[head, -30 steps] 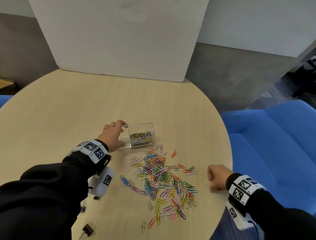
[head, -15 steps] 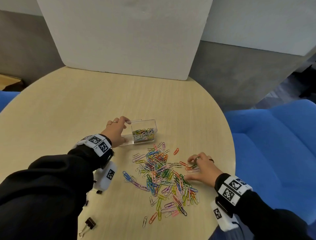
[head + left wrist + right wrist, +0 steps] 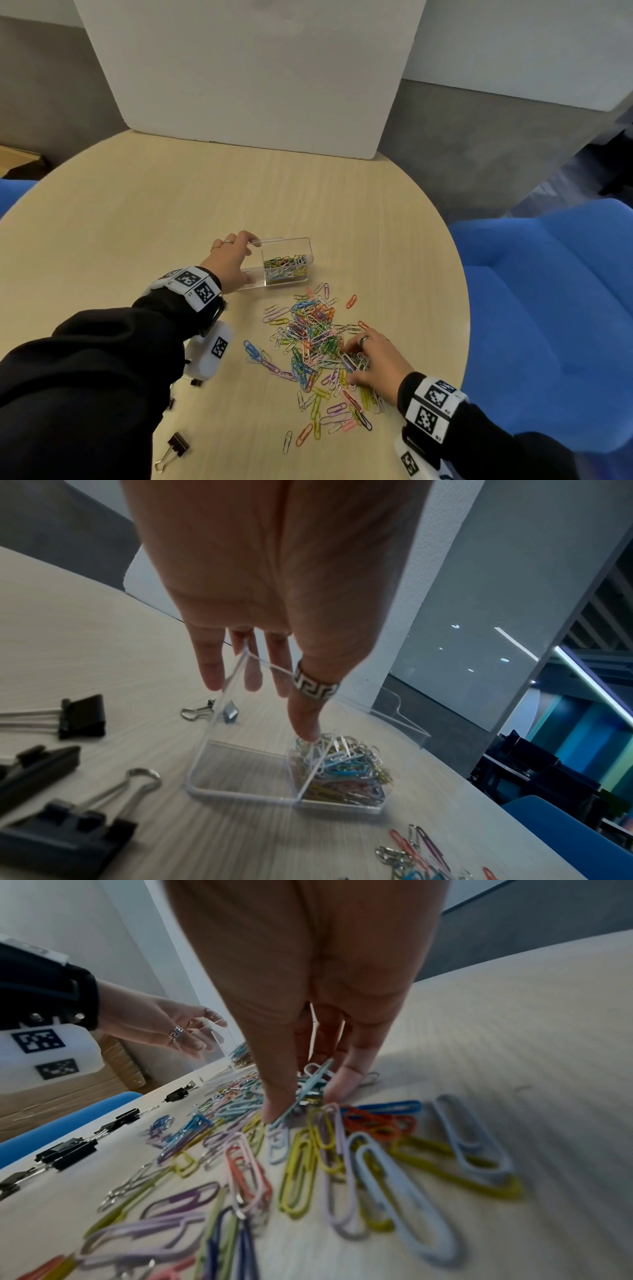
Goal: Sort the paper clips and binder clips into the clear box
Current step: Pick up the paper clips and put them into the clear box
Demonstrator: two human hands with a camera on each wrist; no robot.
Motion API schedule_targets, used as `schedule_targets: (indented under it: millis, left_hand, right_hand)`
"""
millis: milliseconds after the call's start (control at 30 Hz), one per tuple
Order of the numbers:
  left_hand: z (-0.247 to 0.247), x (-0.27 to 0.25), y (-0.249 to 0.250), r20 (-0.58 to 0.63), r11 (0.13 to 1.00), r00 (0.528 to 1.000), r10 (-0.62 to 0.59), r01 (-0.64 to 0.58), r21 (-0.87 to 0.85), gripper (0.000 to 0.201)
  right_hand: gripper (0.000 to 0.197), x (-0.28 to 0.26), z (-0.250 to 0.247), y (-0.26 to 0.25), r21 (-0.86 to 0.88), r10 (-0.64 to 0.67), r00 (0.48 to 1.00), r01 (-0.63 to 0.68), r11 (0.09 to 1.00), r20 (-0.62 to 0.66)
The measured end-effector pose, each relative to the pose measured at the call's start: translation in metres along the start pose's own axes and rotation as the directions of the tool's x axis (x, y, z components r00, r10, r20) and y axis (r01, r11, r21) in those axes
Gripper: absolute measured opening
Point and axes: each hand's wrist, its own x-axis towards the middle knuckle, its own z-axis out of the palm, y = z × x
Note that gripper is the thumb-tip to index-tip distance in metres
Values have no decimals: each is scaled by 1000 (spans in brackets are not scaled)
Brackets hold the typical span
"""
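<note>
The left hand is grasping the clear box by its end, thumb on the near wall and fingers over the far rim; the compartment farther from that hand is holding coloured paper clips. The right hand is pinching clips out of the loose paper clip pile on the tabletop. Black binder clips are lying behind the left wrist.

**Materials and finishes on view**

The desk is pale wood-grain laminate, matt. The clear box is glossy transparent plastic. Paper clips look like wire with smooth coloured coating. Binder clips have matt black bodies and shiny metal handles.
</note>
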Motion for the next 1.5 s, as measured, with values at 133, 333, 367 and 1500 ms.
schedule_targets:
  millis: [133,333,367,1500]
  left_hand:
    - [-1,-1,0,-2,1000,1000,0,0,-2,63]
    - [-1,-3,0,-3,1000,1000,-3,3,-10,62]
    - [-1,-3,0,0,1000,1000,-4,4,-10,62]
    - [-5,-13,4,22,1000,1000,-11,11,9,63]
  right_hand:
    - [28,8,-2,-10,-21,-33,999,32,999,-19]
    - [26,25,-11,-22,-95,14,998,-8,995,62]
    - [27,27,-13,-23,-99,21,997,-14,995,68]
    - [25,110,-57,-112,-289,-403,901,348,892,-161]
